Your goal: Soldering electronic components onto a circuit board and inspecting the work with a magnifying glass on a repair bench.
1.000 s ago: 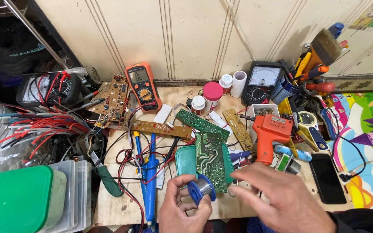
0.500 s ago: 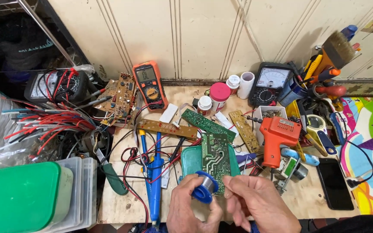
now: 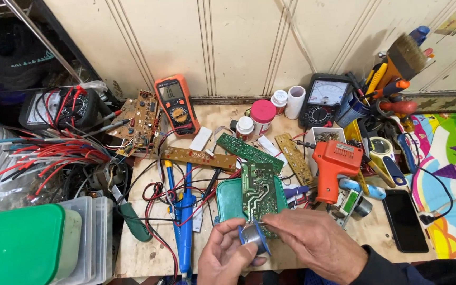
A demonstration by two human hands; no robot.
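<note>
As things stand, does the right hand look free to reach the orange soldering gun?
Probably not at once: the right hand is pinching at the solder spool held in the left hand. The orange soldering gun itself lies uncovered just beyond it.

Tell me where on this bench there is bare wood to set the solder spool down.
Bare wood shows between the green-handled tool and the blue desoldering pump, and along the front edge between the right hand and the black phone. The middle, around the green circuit board and red wires, is crowded. The left hand holds the spool.
</note>
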